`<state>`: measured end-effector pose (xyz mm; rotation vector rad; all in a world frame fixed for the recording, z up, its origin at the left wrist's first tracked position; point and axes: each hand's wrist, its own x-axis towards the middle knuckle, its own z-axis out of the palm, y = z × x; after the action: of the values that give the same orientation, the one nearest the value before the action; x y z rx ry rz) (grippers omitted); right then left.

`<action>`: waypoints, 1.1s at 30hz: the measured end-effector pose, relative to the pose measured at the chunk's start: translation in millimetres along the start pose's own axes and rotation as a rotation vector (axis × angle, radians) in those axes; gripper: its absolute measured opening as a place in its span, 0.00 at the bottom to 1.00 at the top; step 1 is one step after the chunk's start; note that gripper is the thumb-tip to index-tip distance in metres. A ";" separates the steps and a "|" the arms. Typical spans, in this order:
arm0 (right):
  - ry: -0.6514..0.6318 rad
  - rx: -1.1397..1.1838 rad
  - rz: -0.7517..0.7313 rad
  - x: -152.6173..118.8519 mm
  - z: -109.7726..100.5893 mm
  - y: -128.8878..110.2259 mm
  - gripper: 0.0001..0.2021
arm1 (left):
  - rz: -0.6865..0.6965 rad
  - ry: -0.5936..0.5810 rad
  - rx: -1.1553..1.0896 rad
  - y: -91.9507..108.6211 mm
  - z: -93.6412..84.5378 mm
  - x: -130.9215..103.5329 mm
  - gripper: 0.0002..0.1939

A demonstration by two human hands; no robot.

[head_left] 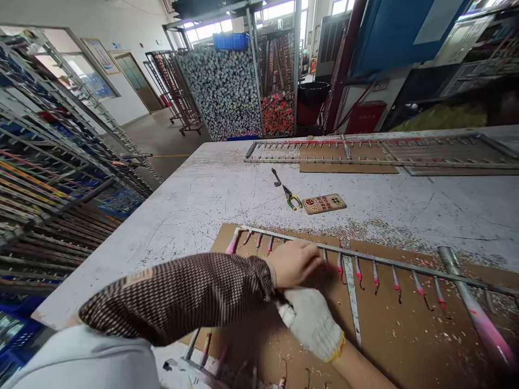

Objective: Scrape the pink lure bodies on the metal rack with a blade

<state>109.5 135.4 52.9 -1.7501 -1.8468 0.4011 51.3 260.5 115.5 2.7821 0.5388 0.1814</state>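
Observation:
A metal rack (381, 261) with short pegs and hooks, many tipped in pink paint, lies over brown cardboard sheets (389, 324) on the table. My left hand (294, 263), bare beyond a brown checked sleeve, is at the rack's upper bar. Its fingers are curled down beside the bar, and what they grip is hidden. Just below it, my right hand (312, 321) wears a white knitted glove with a yellow cuff. The gloved fingers are closed at a dark piece beneath my left wrist, too covered to name. Paint chips are scattered over the cardboard.
Beyond the rack lie pliers (291, 198) with yellow-green handles, a small dark metal tool (276, 177) and a patterned phone-shaped object (324, 203). A second rack (284, 160) lies along the far edge. Loaded rack frames (60, 146) stand close on the left.

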 end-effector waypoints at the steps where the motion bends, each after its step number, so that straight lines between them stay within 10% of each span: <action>1: -0.018 0.020 -0.028 4.3 -1.3 -2.9 0.06 | -0.009 -0.095 0.101 -10.5 -0.1 5.5 0.10; 7: -0.107 0.206 0.028 19.9 -3.6 -7.1 0.09 | 0.003 -0.221 0.139 -29.4 5.0 30.6 0.06; 11: -0.098 0.372 0.069 16.8 -9.1 -3.5 0.10 | -0.413 -0.181 -0.114 -31.9 12.1 26.4 0.15; 16: -0.122 0.489 0.059 13.5 -4.8 -13.6 0.11 | 0.033 -0.203 0.115 -58.6 -12.3 14.5 0.05; 20: -0.127 0.698 0.215 2.4 3.9 -4.0 0.13 | -0.143 0.058 0.017 -78.5 -40.6 25.3 0.12; 27: -0.096 0.672 0.335 -21.2 -16.6 25.3 0.17 | -0.282 0.043 -0.006 -117.3 -64.3 -2.9 0.08; 33: -0.046 0.683 0.400 -29.8 -28.2 30.1 0.18 | -0.092 -0.142 0.158 -128.1 -28.2 -32.0 0.08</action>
<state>150.2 104.9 52.7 -1.5962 -1.1592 1.0879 -27.4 369.1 99.8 2.8852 0.6693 -0.0820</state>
